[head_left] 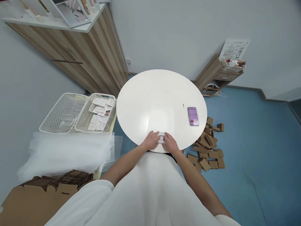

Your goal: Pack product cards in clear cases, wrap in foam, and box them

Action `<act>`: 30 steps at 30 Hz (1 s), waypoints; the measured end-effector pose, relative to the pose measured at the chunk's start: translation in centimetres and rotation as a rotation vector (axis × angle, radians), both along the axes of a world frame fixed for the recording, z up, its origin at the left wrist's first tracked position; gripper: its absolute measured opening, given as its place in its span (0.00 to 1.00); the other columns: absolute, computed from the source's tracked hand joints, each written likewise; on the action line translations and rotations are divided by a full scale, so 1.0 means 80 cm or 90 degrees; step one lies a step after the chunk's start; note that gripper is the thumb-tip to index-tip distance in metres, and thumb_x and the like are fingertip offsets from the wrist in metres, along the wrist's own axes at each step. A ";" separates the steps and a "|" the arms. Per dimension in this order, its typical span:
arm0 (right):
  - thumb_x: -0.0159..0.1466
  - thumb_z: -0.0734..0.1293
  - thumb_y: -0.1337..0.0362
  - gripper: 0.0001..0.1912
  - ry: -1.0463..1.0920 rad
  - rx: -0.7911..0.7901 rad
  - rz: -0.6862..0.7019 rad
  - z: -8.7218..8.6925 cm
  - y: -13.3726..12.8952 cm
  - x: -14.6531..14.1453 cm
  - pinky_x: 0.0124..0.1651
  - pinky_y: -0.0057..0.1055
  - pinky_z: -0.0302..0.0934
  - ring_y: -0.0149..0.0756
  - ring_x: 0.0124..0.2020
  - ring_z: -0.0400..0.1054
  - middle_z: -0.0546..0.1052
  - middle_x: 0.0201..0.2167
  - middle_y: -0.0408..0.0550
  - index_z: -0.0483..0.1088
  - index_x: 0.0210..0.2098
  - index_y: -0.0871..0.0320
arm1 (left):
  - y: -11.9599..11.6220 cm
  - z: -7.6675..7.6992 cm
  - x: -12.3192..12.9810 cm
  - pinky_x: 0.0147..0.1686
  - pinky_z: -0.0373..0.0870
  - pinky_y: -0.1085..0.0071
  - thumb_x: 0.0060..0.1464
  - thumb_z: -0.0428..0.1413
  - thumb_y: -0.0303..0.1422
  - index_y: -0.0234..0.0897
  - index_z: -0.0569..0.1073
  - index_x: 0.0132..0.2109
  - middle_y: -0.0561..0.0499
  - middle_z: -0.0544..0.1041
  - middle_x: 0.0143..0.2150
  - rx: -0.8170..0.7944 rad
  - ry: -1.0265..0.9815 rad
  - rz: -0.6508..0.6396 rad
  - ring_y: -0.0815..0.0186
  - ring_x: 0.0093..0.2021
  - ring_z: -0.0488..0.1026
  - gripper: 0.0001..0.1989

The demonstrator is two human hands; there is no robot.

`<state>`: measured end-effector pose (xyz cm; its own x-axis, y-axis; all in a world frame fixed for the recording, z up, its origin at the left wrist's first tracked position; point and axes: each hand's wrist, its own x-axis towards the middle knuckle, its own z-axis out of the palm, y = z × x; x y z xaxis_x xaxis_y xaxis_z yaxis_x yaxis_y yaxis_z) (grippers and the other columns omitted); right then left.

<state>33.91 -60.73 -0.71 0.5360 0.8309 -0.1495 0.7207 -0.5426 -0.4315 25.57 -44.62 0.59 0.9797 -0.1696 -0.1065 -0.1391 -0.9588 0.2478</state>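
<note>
A small whitish, translucent packet (pixel 161 138) lies at the near edge of the round white table (pixel 162 84). My left hand (pixel 151 140) grips its left end, fingers bent round it. On the right end my right hand (pixel 170 143) is closed in the same way. What is inside the packet is too small to tell. Beneath and beyond the hands, a faint pale sheet (pixel 161 121) lies flat on the tabletop. Toward the table's right edge lies a purple box (pixel 193 116), apart from both hands.
At left stand a white basket of printed cards (pixel 110 121), a basket of clear items (pixel 50 121), a stack of translucent sheets (pixel 70 153) and a cardboard box (pixel 30 204). Small brown boxes (pixel 213 154) lie on the floor at right. Cabinets stand behind.
</note>
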 end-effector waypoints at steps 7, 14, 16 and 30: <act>0.58 0.58 0.60 0.13 0.144 -0.002 -0.003 0.032 -0.011 -0.013 0.38 0.35 0.60 0.38 0.36 0.66 0.72 0.37 0.49 0.59 0.43 0.56 | 0.007 0.016 -0.021 0.38 0.62 0.67 0.52 0.46 0.36 0.37 0.64 0.42 0.48 0.73 0.37 -0.165 0.095 0.046 0.62 0.36 0.70 0.12; 0.62 0.54 0.54 0.14 0.224 0.048 -0.110 0.038 0.016 0.027 0.39 0.34 0.59 0.36 0.36 0.65 0.71 0.35 0.47 0.62 0.40 0.55 | 0.030 0.018 0.014 0.34 0.65 0.69 0.56 0.42 0.38 0.39 0.66 0.44 0.49 0.73 0.36 -0.285 0.143 0.186 0.62 0.37 0.71 0.14; 0.61 0.56 0.55 0.14 0.215 0.070 -0.141 0.034 0.024 0.038 0.44 0.35 0.58 0.37 0.41 0.64 0.70 0.39 0.49 0.65 0.38 0.56 | 0.037 0.015 0.021 0.40 0.65 0.68 0.54 0.45 0.36 0.37 0.68 0.44 0.47 0.72 0.42 -0.314 0.115 0.197 0.61 0.42 0.70 0.13; 0.58 0.58 0.64 0.12 0.330 0.033 -0.295 0.003 0.025 0.073 0.45 0.32 0.60 0.35 0.42 0.67 0.74 0.41 0.44 0.68 0.40 0.54 | 0.076 -0.015 0.027 0.32 0.66 0.72 0.50 0.49 0.36 0.36 0.71 0.36 0.48 0.75 0.36 -0.404 0.210 0.506 0.63 0.36 0.71 0.10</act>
